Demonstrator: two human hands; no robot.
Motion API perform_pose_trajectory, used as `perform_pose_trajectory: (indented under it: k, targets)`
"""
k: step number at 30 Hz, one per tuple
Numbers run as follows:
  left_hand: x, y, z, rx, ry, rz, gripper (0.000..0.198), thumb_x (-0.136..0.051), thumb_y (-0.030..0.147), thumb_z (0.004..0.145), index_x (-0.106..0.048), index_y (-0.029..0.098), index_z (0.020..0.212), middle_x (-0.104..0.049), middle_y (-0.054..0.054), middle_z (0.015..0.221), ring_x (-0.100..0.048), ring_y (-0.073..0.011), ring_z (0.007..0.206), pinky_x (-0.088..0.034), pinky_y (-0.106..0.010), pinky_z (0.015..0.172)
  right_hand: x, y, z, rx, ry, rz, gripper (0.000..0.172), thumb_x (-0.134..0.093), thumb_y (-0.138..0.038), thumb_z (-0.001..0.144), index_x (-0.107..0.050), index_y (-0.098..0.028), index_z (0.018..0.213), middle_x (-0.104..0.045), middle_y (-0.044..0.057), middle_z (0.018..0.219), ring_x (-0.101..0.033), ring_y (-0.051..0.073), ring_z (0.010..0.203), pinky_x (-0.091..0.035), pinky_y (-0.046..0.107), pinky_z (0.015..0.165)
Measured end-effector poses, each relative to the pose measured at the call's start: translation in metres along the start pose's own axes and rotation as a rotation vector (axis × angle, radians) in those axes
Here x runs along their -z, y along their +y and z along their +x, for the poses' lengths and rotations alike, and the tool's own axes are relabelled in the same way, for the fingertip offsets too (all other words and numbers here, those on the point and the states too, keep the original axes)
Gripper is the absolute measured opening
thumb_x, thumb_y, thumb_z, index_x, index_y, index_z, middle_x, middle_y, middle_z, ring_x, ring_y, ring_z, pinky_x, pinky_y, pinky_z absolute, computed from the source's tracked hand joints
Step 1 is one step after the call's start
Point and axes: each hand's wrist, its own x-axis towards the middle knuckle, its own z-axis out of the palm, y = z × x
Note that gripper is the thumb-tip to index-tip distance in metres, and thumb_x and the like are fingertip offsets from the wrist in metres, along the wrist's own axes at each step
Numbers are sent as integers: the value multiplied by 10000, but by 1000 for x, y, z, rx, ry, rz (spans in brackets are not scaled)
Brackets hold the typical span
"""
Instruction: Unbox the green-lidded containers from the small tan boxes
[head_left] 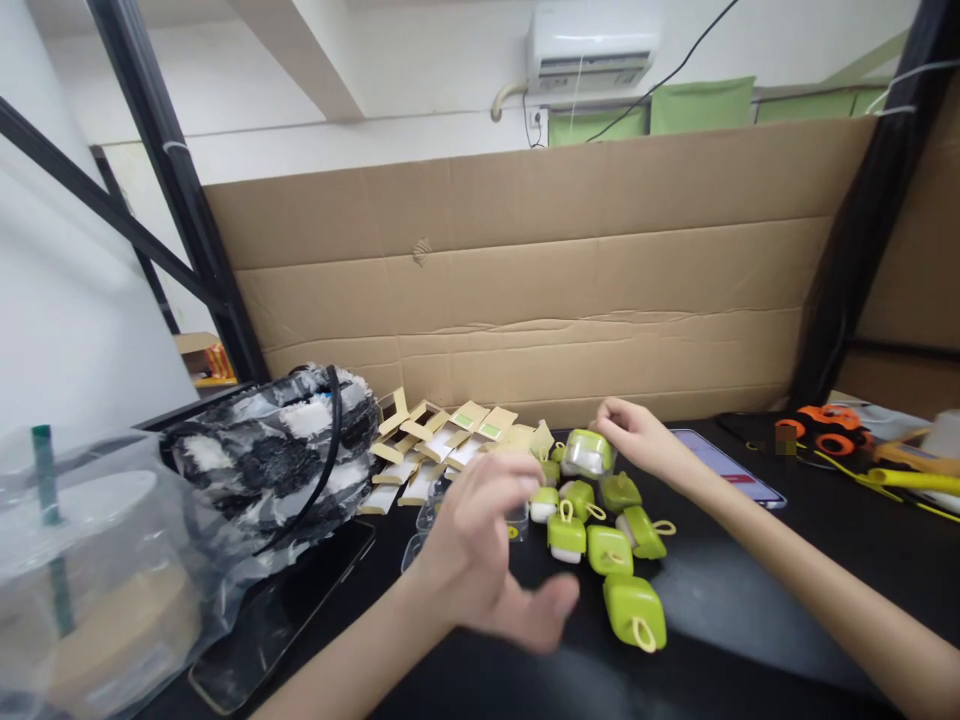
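My left hand point(480, 545) is raised over the table with thumb and fingers apart, and nothing shows between them. At the back of a cluster of small green cases, my right hand point(628, 432) has its fingers closed at the edge of a green case with a clear lower part point(589, 455). Its fingertips are partly hidden. Several green cases with yellow loops lie close together in front, among them a large one point(634, 608) nearest me and another point(609, 550) behind it. Clear plastic pieces point(517, 522) lie partly hidden behind my left hand.
Several small opened cardboard boxes point(431, 440) are piled behind my left hand. On the left are a fuzzy grey-and-black bag point(277, 450), a dark phone point(285, 610) and a plastic-wrapped cup point(105, 570). A lit phone point(724, 468) and an orange toy car point(825, 428) sit right. Cardboard point(525, 270) walls the back.
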Motion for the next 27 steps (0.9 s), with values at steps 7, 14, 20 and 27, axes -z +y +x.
perform_pose_trajectory:
  k: [7,14,20,27]
  targets:
    - [-29,-19,-10,699,-298,-602,605,-545,532,843,-170,245,1222,-458,-126,1234,-542,-220,1057,-420,-420,944,-18,-46,-41,167,-225,302,208,-482,-344,883,-447,-213,725,-553,-19,702,-553,138,652,-458,255,595]
    - [-25,-15,-13,918,-263,-1141,694,-713,319,733,-331,167,1291,-568,-108,1136,-549,-243,1098,-377,-407,976,-20,-47,-47,404,-417,446,156,-474,-342,940,-540,-217,875,-576,53,1010,-560,195,966,-446,355,857]
    - [-28,-19,-20,819,-180,-645,708,-816,355,625,-425,207,1196,-548,-89,1120,-543,-272,1069,-412,-433,935,-32,-49,-55,287,-344,426,165,-517,-379,918,-562,-221,894,-562,5,810,-540,158,748,-458,293,693]
    - [-24,-3,-21,506,-240,-271,630,-708,214,698,-387,217,1240,-439,-79,1233,-444,-248,1211,-351,-419,1067,-34,-56,-58,213,-263,479,211,-609,-410,847,-651,-207,809,-636,27,810,-596,177,757,-482,302,693]
